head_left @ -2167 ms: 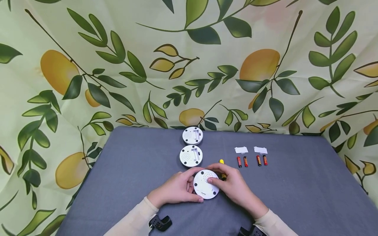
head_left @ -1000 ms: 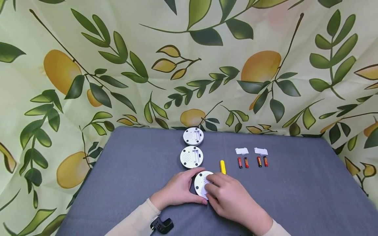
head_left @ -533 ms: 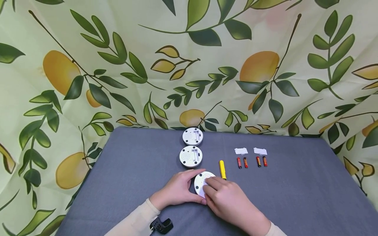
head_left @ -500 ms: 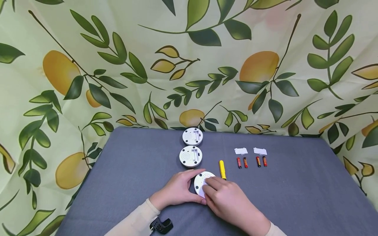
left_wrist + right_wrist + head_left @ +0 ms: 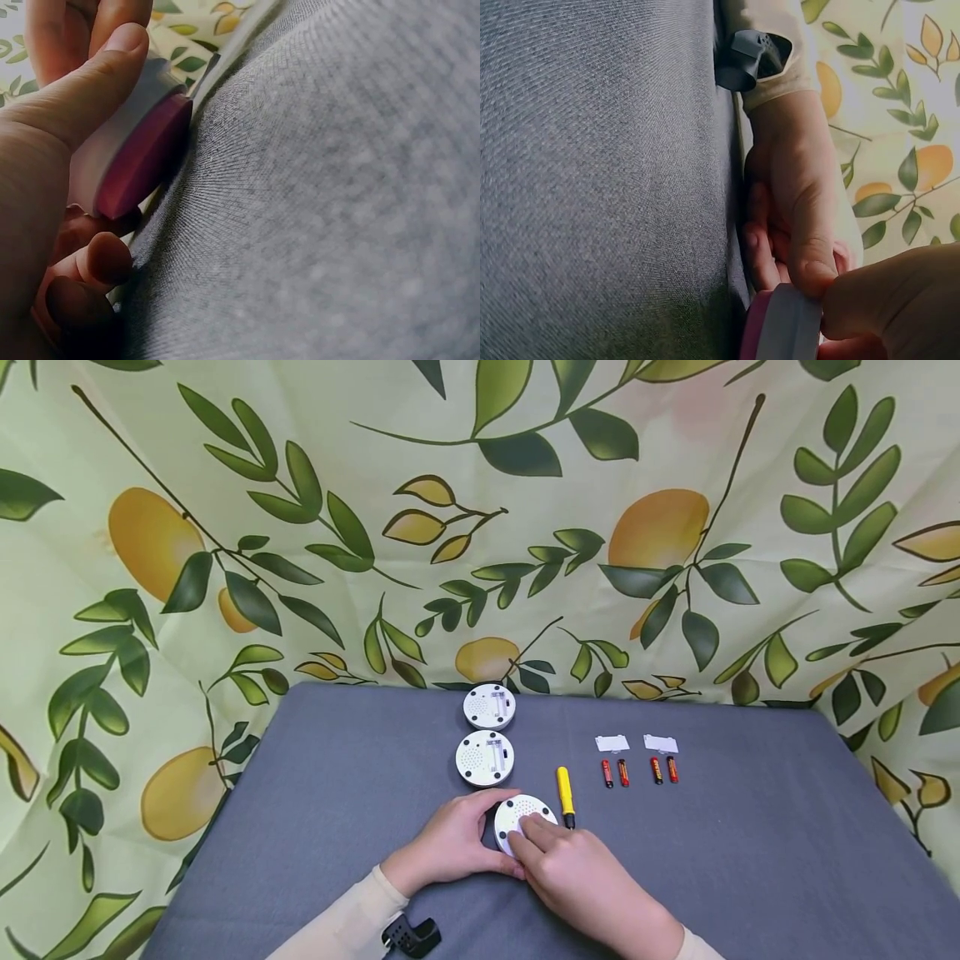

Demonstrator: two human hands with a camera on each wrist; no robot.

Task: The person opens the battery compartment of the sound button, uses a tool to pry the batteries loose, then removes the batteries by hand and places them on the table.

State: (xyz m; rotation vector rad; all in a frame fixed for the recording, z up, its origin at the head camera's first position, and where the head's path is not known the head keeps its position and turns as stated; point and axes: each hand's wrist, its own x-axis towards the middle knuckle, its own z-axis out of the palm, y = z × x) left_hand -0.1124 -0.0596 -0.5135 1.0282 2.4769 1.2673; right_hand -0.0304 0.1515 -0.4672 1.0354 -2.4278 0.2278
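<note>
A round white device (image 5: 512, 817) with speaker holes and black feet lies near the front of the table, holed face up. Its lower part is magenta, as the left wrist view shows at the magenta rim (image 5: 146, 161). My left hand (image 5: 453, 842) grips it from the left, thumb at the near edge and fingers at the far edge. From the right, my right hand (image 5: 581, 872) sets bent fingertips on the upper face, its thumb by the near rim in the right wrist view. These fingers hide the device's right part. A yellow-handled screwdriver (image 5: 565, 793) lies beyond the right hand, its tip hidden.
Two similar white devices (image 5: 485, 757) stand behind, their battery slots uncovered. To the right lie two white battery covers (image 5: 612, 743), above red-and-black batteries (image 5: 622, 772) in two pairs. A patterned cloth (image 5: 360, 527) hangs behind the grey table (image 5: 337, 760).
My right hand has moved from the device's right rim to over its face. Within the last half second its fingers shift slightly, and more of the screwdriver shows. My left hand keeps its grip.
</note>
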